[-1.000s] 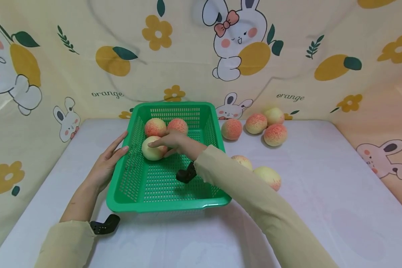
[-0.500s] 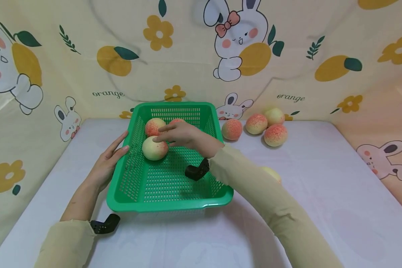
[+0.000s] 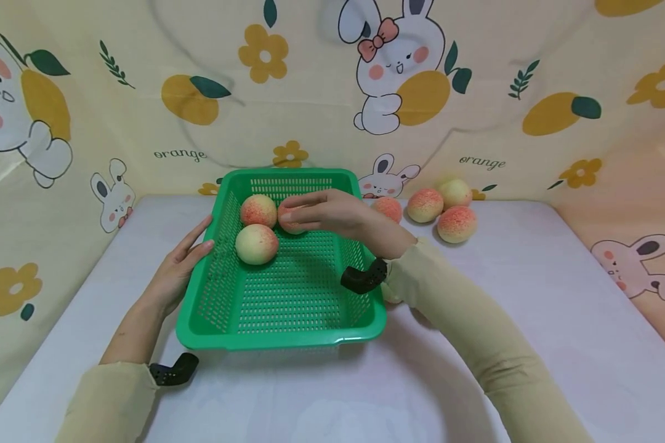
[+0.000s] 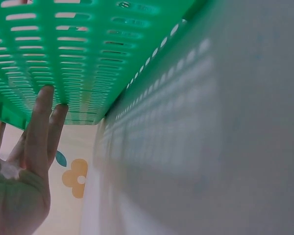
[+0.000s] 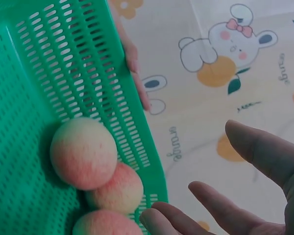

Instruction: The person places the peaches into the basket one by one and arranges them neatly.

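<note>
A green plastic basket (image 3: 238,340) with slotted walls stands on the table and holds three peaches. A pale peach (image 3: 257,244) lies nearest in its left part, a red-and-yellow peach (image 3: 258,211) behind it, and a redder peach (image 3: 292,226) beside that, partly covered. My left hand (image 3: 173,274) rests against the basket's left side; its fingers (image 4: 38,127) are extended on the outer wall in the left wrist view. Above the basket's back right part is my right hand (image 3: 338,215), fingers extended and apart, holding nothing; in the right wrist view its fingers (image 5: 220,205) are spread.
Several peaches sit at the back right of the white table (image 3: 532,295), among them a speckled red peach (image 3: 457,224) and a yellowish peach (image 3: 455,192). Another pale peach (image 3: 390,294) shows partly beneath the right sleeve (image 3: 465,320). A rabbit-print cloth (image 3: 310,123) hangs behind.
My right hand has let go of the pale peach, risen and moved right across the basket. The peach stays in the basket. My left hand has kept its place.
</note>
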`<act>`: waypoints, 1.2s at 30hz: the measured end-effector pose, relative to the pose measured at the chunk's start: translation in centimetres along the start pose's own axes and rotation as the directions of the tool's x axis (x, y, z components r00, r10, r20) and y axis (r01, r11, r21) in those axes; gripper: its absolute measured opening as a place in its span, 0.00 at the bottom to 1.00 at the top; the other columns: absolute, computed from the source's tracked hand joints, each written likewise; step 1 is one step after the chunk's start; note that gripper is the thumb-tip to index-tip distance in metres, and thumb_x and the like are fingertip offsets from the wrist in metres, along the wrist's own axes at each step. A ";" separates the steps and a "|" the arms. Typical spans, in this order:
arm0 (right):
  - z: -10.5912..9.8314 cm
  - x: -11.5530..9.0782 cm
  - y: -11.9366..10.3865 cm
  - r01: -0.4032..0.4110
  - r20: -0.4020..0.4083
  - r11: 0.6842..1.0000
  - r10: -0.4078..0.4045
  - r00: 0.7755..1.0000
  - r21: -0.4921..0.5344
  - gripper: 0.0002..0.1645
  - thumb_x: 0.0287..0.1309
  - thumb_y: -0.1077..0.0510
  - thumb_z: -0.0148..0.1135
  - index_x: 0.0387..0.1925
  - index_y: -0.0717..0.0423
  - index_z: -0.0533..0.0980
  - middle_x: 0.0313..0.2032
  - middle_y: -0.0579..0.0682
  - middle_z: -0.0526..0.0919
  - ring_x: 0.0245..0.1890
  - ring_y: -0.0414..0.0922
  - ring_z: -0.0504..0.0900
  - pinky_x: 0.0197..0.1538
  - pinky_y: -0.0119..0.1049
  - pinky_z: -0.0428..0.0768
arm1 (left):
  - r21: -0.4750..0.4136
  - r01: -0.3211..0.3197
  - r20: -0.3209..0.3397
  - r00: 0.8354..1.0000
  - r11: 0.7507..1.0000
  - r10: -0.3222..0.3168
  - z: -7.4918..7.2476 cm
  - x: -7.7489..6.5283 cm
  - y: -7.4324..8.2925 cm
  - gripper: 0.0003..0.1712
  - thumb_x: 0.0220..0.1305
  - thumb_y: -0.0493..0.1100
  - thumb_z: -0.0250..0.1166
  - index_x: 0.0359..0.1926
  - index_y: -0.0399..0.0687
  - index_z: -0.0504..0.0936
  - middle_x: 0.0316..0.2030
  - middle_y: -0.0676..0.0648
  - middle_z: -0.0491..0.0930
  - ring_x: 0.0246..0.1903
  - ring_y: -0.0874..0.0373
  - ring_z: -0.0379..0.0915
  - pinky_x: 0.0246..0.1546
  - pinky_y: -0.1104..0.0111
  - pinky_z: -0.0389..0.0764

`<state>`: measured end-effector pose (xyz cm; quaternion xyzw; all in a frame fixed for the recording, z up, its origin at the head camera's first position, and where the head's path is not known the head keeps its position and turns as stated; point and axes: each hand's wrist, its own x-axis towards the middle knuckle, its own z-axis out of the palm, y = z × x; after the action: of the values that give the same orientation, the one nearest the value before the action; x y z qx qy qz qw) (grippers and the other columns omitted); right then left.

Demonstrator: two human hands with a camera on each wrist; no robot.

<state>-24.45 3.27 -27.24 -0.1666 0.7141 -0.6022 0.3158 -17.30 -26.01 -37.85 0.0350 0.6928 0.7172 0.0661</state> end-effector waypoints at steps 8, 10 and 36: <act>-2.0 -2.2 0.3 0.008 -0.003 0.999 -0.008 1.000 -0.053 0.29 0.64 0.62 0.58 0.65 0.64 0.66 0.68 0.57 0.64 0.66 0.50 0.67 0.67 0.42 0.68 | -0.018 0.001 0.007 1.000 1.000 -0.001 0.0 -0.1 0.0 0.34 0.72 0.51 0.53 0.74 0.70 0.52 0.48 0.59 0.79 0.40 0.65 0.82 0.37 0.70 0.84; -2.4 -2.9 0.4 0.010 -0.010 0.997 -0.010 1.000 -0.071 0.29 0.64 0.62 0.59 0.65 0.63 0.67 0.68 0.56 0.66 0.64 0.49 0.70 0.65 0.41 0.71 | -0.020 0.003 0.007 1.000 1.000 -0.002 0.0 -0.1 0.0 0.34 0.72 0.51 0.53 0.74 0.69 0.52 0.47 0.59 0.79 0.39 0.65 0.82 0.37 0.70 0.84; -7.2 -8.3 6.2 0.159 -0.279 0.986 -0.141 0.950 0.046 0.13 0.65 0.60 0.57 0.48 0.62 0.75 0.36 0.42 0.84 0.40 0.39 0.82 0.44 0.28 0.80 | -0.011 -0.013 0.010 1.000 1.000 0.013 0.1 -0.1 -0.1 0.34 0.73 0.51 0.52 0.74 0.70 0.51 0.48 0.59 0.78 0.41 0.66 0.82 0.37 0.70 0.84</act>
<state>-22.07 15.23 -30.65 -0.1245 0.7152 -0.6657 0.1727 -17.22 -25.93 -37.96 0.0428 0.6882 0.7213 0.0652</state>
